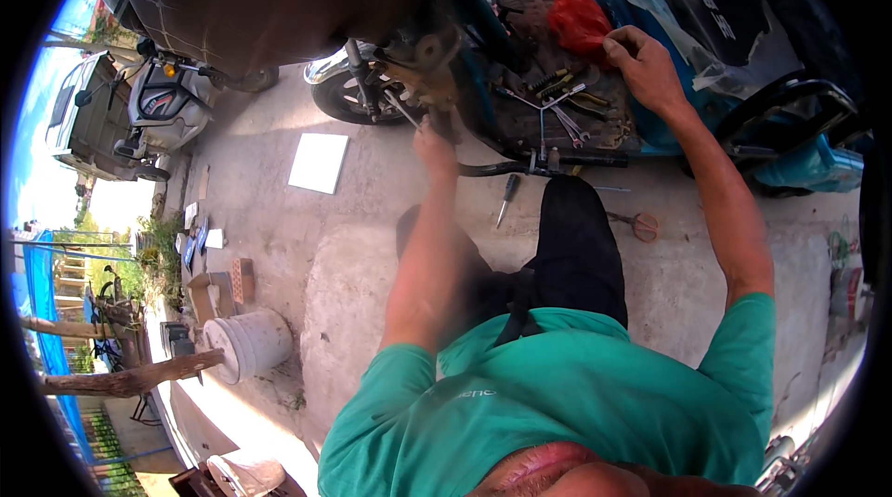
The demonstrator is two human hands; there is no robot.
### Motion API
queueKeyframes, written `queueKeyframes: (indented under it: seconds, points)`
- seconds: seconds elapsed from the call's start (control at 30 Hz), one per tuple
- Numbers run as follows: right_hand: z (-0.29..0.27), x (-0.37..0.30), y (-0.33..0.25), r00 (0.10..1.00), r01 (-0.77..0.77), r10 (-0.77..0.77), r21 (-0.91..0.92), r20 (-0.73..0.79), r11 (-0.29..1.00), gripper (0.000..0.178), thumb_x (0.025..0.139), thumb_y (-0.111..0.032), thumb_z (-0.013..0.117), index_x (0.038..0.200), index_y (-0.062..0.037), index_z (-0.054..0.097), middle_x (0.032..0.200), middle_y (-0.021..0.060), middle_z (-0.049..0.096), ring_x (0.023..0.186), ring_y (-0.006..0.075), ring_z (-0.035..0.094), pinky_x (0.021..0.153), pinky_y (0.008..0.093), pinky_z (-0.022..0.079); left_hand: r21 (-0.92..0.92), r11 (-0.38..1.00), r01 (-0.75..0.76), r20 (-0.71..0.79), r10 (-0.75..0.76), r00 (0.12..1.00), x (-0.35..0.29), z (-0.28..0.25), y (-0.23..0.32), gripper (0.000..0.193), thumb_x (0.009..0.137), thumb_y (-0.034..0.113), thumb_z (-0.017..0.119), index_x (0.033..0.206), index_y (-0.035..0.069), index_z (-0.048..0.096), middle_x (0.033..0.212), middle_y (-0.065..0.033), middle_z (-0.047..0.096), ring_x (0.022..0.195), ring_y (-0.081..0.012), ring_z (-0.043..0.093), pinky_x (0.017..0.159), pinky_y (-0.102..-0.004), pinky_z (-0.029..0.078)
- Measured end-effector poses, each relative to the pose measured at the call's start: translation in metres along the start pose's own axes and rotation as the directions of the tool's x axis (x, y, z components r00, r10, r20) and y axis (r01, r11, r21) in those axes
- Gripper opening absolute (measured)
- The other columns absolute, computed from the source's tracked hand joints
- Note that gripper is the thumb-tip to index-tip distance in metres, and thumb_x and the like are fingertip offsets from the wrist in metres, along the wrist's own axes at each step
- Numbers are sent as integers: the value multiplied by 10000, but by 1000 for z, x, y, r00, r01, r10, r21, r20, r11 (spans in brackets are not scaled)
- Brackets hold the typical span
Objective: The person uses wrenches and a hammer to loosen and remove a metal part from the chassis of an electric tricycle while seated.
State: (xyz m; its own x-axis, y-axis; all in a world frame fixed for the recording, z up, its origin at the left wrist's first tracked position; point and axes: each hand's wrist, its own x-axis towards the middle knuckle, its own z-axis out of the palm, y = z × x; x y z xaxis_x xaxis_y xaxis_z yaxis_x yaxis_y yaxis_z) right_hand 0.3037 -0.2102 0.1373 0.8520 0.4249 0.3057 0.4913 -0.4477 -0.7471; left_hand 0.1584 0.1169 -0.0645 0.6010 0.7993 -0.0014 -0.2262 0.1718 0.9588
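My left hand (435,150), partly blurred, is closed around a thin metal tool (401,108) beside the scooter's front wheel (347,99). The tool's exact kind is unclear. On the right, the fingers of my right hand (645,70) pinch the edge of a crumpled red plastic bag (578,25) over the scooter's footboard (618,128). Lying on that footboard are a three-armed socket wrench (543,108), pliers (589,101) and several spanners (569,128). A dark object overhead hides part of the scooter's front.
A screwdriver (508,198) and scissors (643,226) lie on the concrete by my knees. Further left are a white square panel (319,163), a brick (242,280), a lidded bucket (251,345) and a wooden pole (139,380). Another scooter (169,109) stands at the far left.
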Motion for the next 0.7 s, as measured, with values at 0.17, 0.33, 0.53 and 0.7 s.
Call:
queueKeyframes:
  seconds: [0.17, 0.33, 0.53, 0.7]
  points:
    - [-47, 4, 34, 925, 198, -341, -551, -169, 810, 242, 954, -272, 677, 1085, -71, 708, 1007, 115, 722, 976, 325, 680, 861, 424, 530, 39, 999, -7, -18, 8, 1000, -2, -1, 2, 451, 1057, 347, 452, 1052, -55, 657, 748, -151, 675, 606, -241, 650, 578, -354, 501]
    - [-64, 7, 57, 897, 121, -374, -681, -238, 723, 253, 944, -289, 683, 1092, -85, 706, 1058, 94, 708, 1071, 310, 656, 912, 445, 523, 47, 999, 16, -16, -15, 1000, 1, -3, 0, 462, 1052, 360, 440, 1051, -48, 656, 751, -154, 676, 614, -243, 653, 582, -354, 506]
    - [-101, 12, 49, 869, 62, -391, -716, -304, 695, 316, 967, -364, 655, 1147, -112, 717, 1086, 92, 716, 1059, 302, 670, 929, 446, 530, 150, 989, 7, 6, -8, 1000, 0, -7, 2, 434, 1039, 345, 435, 1029, -35, 643, 743, -143, 683, 615, -240, 661, 591, -366, 520]
    - [-111, 14, 93, 882, -14, -376, -814, -284, 581, 347, 948, -382, 673, 1193, -139, 712, 1215, 53, 695, 1189, 269, 635, 1004, 442, 509, 257, 961, -106, 19, 105, 994, 2, -10, -7, 371, 1012, 310, 458, 1024, -10, 645, 712, -116, 666, 596, -233, 651, 563, -363, 516]
